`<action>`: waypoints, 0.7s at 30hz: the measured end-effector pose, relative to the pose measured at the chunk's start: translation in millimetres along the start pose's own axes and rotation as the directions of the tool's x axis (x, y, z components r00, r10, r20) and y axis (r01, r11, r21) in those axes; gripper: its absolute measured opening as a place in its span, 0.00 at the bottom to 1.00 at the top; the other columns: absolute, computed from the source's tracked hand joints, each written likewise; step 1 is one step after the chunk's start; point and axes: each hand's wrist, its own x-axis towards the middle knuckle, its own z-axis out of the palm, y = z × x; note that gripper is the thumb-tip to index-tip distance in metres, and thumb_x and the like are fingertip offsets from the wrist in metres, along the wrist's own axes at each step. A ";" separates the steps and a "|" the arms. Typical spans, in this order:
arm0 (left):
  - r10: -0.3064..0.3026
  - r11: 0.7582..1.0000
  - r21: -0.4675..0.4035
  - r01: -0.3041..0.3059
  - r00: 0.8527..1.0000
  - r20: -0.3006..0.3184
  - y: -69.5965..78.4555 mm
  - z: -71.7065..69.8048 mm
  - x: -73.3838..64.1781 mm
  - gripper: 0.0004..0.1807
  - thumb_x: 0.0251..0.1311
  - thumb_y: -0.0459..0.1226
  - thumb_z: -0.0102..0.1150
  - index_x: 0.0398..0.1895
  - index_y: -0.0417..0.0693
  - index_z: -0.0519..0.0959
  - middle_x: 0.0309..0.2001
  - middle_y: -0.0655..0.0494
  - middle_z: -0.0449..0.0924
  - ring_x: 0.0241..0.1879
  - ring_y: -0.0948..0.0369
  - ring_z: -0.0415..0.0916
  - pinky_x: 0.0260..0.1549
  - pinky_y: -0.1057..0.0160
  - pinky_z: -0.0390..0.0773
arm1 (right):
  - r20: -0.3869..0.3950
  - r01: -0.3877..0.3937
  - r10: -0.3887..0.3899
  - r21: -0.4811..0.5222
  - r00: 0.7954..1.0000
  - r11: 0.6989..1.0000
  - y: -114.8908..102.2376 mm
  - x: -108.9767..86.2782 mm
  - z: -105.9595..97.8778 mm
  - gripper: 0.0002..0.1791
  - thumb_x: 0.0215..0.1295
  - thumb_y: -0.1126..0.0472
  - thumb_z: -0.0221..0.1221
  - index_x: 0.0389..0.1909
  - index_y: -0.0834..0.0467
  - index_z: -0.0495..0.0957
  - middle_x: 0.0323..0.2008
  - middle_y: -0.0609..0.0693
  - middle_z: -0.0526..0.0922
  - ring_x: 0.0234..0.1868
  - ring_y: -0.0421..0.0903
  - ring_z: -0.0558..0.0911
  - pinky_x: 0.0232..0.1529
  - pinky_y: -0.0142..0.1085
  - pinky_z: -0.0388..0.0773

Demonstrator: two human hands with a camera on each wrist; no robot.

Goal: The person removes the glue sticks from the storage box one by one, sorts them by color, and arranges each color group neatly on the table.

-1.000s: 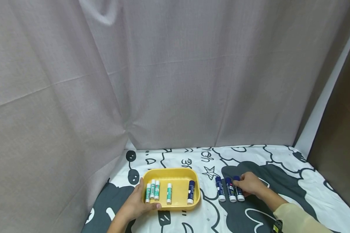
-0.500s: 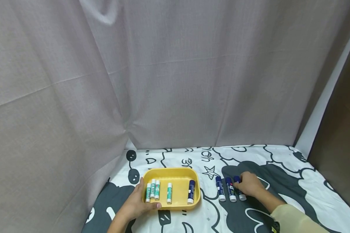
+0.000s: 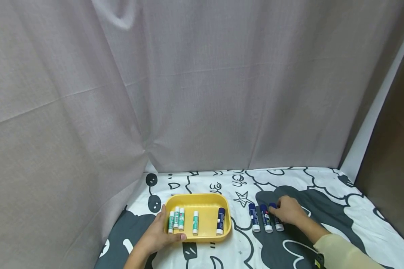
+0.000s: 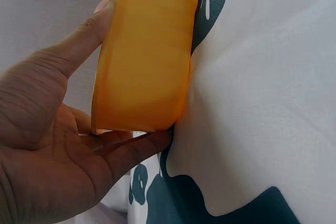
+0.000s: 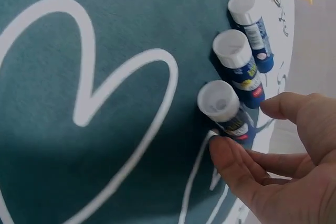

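Observation:
My left hand (image 3: pixel 157 234) holds the left end of a yellow tray (image 3: pixel 207 203), thumb on the near side and fingers on the left side. Several small green-and-white glue sticks (image 3: pixel 195 223) lie in the tray, and a larger navy glue stick (image 3: pixel 220 221) lies at its right. On the cloth to the right, three navy glue sticks with white ends lie in a row: left (image 3: pixel 254 218), middle (image 3: pixel 266 218) and right (image 3: pixel 279 225). My right hand (image 3: pixel 289 212) has thumb and fingers on either side of the right one's navy end, pinching it; the hand partly covers it.
A white cloth (image 3: pixel 245 257) with dark grey drawings covers the surface. A grey curtain (image 3: pixel 202 93) hangs behind and to the left. A brown panel (image 3: pixel 390 157) stands at the far right.
The right-hand navy glue stick has shifted slightly at its white end under my right hand, which has moved a little. The left hand and tray stay in place.

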 end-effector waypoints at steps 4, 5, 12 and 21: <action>0.000 1.000 0.010 0.000 1.000 -0.003 0.7 -0.2 -0.4 0.86 0.38 0.57 0.93 0.92 0.43 0.40 0.87 0.30 0.52 0.83 0.30 0.58 0.81 0.27 0.61 | -0.031 0.016 -0.017 -0.035 0.999 0.999 -5.7 2.6 -11.8 0.28 0.71 0.52 0.70 0.49 0.78 0.84 0.43 0.71 0.89 0.42 0.62 0.88 0.44 0.58 0.89; -0.001 1.000 0.012 0.001 1.000 -0.003 0.8 -0.3 -0.4 0.86 0.38 0.57 0.93 0.92 0.43 0.41 0.87 0.30 0.52 0.83 0.30 0.58 0.81 0.27 0.61 | -0.037 0.021 -0.022 -0.036 0.999 0.999 -7.6 3.2 -14.6 0.29 0.71 0.52 0.70 0.49 0.78 0.83 0.44 0.72 0.89 0.44 0.64 0.88 0.46 0.60 0.88; 0.002 1.000 0.004 -0.002 1.000 -0.004 -0.2 -0.3 0.0 0.86 0.39 0.56 0.93 0.92 0.43 0.40 0.87 0.30 0.52 0.83 0.30 0.58 0.81 0.27 0.61 | -0.052 0.040 -0.039 0.018 0.998 0.999 -25.7 5.7 -24.4 0.28 0.73 0.49 0.69 0.48 0.75 0.85 0.41 0.67 0.89 0.38 0.56 0.87 0.41 0.54 0.88; -0.005 1.000 0.005 0.005 1.000 0.002 0.3 -0.5 0.2 0.86 0.39 0.57 0.93 0.92 0.43 0.40 0.88 0.31 0.51 0.84 0.30 0.57 0.82 0.27 0.60 | -0.007 0.011 -0.010 0.128 1.000 0.992 -55.4 3.3 -13.9 0.24 0.78 0.44 0.64 0.27 0.58 0.82 0.18 0.48 0.79 0.20 0.44 0.80 0.23 0.36 0.72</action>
